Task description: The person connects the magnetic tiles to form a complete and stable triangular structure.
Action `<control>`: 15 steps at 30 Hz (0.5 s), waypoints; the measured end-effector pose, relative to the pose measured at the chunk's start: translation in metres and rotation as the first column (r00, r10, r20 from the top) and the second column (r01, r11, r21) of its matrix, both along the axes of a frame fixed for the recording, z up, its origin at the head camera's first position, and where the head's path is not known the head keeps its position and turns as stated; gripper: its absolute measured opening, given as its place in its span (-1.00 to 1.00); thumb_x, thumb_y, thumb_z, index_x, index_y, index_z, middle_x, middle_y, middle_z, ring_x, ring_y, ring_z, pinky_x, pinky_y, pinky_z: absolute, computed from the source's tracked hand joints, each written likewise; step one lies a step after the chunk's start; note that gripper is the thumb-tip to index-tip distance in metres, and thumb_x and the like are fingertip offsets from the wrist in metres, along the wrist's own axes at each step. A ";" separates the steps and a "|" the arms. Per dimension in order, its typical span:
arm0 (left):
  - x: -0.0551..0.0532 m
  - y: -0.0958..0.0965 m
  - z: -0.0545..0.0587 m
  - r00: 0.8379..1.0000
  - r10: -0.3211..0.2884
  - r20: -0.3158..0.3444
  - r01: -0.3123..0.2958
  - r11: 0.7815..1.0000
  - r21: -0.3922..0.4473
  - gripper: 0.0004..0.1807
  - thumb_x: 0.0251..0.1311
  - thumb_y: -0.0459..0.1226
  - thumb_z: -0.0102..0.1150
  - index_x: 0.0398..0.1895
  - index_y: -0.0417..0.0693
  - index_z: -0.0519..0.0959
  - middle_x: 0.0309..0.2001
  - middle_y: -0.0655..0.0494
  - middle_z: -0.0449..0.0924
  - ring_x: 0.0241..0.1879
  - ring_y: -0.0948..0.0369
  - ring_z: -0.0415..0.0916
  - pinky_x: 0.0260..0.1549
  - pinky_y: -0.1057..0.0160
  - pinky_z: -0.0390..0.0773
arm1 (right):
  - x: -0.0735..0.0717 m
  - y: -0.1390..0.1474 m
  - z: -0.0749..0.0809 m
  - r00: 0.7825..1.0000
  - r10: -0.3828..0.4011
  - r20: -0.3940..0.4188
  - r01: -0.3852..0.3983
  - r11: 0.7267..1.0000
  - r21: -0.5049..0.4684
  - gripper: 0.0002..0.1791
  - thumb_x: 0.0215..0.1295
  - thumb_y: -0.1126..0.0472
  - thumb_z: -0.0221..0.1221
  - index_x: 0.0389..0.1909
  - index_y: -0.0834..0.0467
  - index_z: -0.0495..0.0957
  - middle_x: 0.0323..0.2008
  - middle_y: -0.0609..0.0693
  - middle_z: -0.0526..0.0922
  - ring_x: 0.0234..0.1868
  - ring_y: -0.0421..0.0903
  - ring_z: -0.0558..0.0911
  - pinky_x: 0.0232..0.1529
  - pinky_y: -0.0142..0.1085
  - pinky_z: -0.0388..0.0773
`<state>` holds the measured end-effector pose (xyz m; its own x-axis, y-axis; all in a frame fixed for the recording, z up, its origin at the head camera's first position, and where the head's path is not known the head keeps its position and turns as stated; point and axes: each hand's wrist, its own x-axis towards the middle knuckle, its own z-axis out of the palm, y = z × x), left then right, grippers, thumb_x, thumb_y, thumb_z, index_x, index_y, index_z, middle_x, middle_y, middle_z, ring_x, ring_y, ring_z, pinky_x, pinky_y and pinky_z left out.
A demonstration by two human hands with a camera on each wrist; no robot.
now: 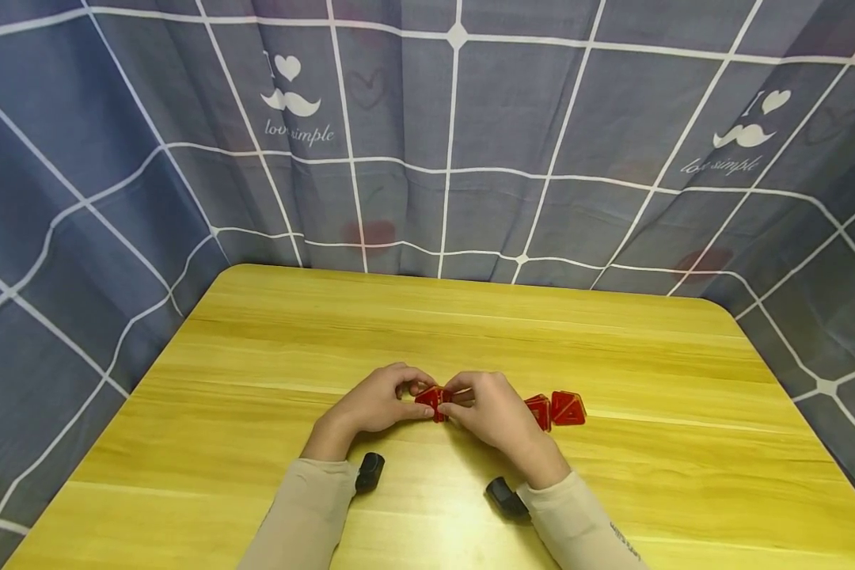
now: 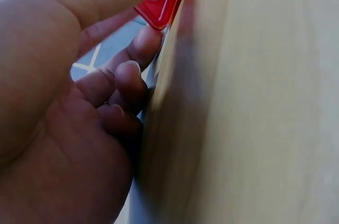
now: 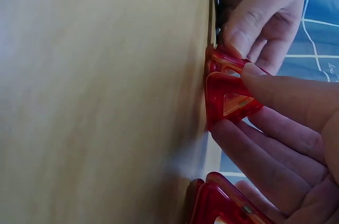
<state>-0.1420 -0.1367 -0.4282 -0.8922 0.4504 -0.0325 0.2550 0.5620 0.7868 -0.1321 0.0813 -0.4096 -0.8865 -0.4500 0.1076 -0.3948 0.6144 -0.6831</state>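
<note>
Both hands meet near the middle of the wooden table around a small cluster of red translucent triangular tiles (image 1: 430, 397). My left hand (image 1: 379, 401) pinches the cluster from its left side with thumb and index finger. From the other side, the thumb and fingers of my right hand (image 1: 495, 408) grip a triangular tile (image 3: 216, 97). In the right wrist view the tiles stand tilted against each other, low over the tabletop. The left wrist view shows only a red corner (image 2: 159, 9) beneath the left hand, whose other fingers are curled.
Just right of the right hand, more red triangular tiles (image 1: 568, 408) stand on the table (image 1: 256, 340), grouped close together. A black wrist camera (image 1: 369, 473) sits by the left cuff, another (image 1: 506, 499) by the right. A grey-blue checked curtain (image 1: 399, 198) hangs behind the table.
</note>
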 end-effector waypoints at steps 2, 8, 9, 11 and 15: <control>0.000 0.000 0.000 1.000 -0.007 -0.009 0.007 1.000 0.015 -0.69 0.20 -0.13 0.44 0.02 0.13 0.69 -0.23 0.30 0.57 -0.29 0.20 0.43 -0.22 0.16 0.47 | 0.000 0.000 0.000 1.000 -0.002 0.000 0.002 1.000 0.005 -0.85 0.23 0.25 0.42 -0.21 0.17 0.73 -0.23 -0.04 0.75 -0.21 -0.16 0.73 -0.19 -0.28 0.65; 0.000 0.001 0.003 0.999 -0.025 -0.026 0.026 0.999 0.022 -0.77 0.23 -0.19 0.41 -0.04 0.14 0.77 -0.26 0.33 0.62 -0.29 0.27 0.49 -0.27 0.20 0.52 | 0.001 0.000 -0.001 1.000 -0.007 -0.014 0.008 0.999 0.032 -0.86 0.22 0.25 0.42 -0.20 0.15 0.74 -0.22 -0.06 0.75 -0.18 -0.15 0.72 -0.15 -0.25 0.64; 0.000 0.001 0.003 0.999 -0.029 -0.030 0.029 0.999 0.014 -0.77 0.23 -0.19 0.41 -0.04 0.15 0.77 -0.26 0.33 0.61 -0.28 0.27 0.49 -0.27 0.20 0.51 | 0.001 0.000 -0.001 1.000 -0.007 -0.013 0.008 0.999 0.033 -0.85 0.22 0.26 0.42 -0.20 0.15 0.74 -0.21 -0.05 0.75 -0.18 -0.14 0.73 -0.15 -0.24 0.64; 0.001 0.002 0.004 0.999 -0.037 -0.035 0.037 0.999 -0.007 -0.77 0.24 -0.19 0.40 -0.04 0.16 0.78 -0.27 0.31 0.58 -0.29 0.27 0.48 -0.28 0.20 0.50 | 0.001 -0.001 -0.001 1.000 -0.006 -0.024 0.007 0.999 0.041 -0.85 0.22 0.26 0.42 -0.19 0.15 0.73 -0.20 -0.04 0.74 -0.16 -0.13 0.72 -0.13 -0.23 0.64; 0.001 0.002 0.005 0.998 -0.049 -0.040 0.048 0.998 -0.037 -0.73 0.25 -0.20 0.40 0.02 0.13 0.76 -0.29 0.27 0.55 -0.31 0.26 0.45 -0.30 0.21 0.47 | 0.002 -0.001 -0.001 0.999 -0.010 -0.044 0.013 0.998 0.062 -0.84 0.21 0.26 0.43 -0.20 0.13 0.73 -0.21 -0.05 0.74 -0.11 -0.12 0.70 -0.07 -0.19 0.62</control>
<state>-0.1414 -0.1345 -0.4232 -0.8702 0.4925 -0.0131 0.3145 0.5759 0.7546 -0.1303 0.0798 -0.4111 -0.8867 -0.4469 0.1187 -0.4163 0.6600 -0.6253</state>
